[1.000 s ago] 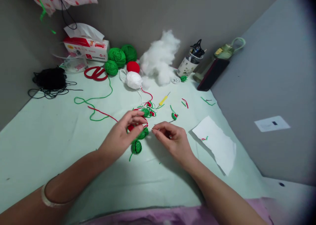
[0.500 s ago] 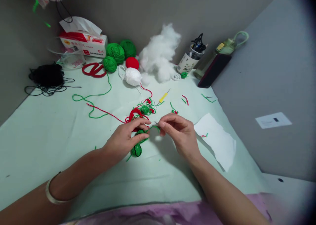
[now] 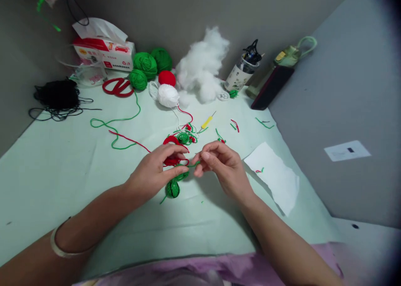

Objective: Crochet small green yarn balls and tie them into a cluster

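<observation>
At the far left of the frame a black yarn tangle [image 3: 56,95] lies on the pale green bench [image 3: 62,173]. A loose red yarn [image 3: 128,141] runs from there toward the centre.

The left hand [image 3: 150,177], just left of centre, is closed narrow. Its thumb and fingers pinch the upper end of a green crocheted piece [image 3: 172,188], and a red crocheted ring [image 3: 169,140] sits against the fingertips. The piece lies at the middle of the frame, its lower lobe resting on the bench below the thumb.

The right hand [image 3: 225,169], just right of centre, has its fingertips drawn tight on a short green strand [image 3: 194,164] that bridges the two hands. I cannot tell whether a needle is in that pinch. A white paper [image 3: 272,177] lies further right.

As I judge it, the strand is short and could slip from the right fingertips if it is pulled hard. The loose red yarn and the small bits behind the hands could also catch in it, because they lie so close.

The green piece's long axis runs on a slant from lower left to upper right. Its held end points up-right toward the right hand, and a thin tail trails off at lower left.
</observation>
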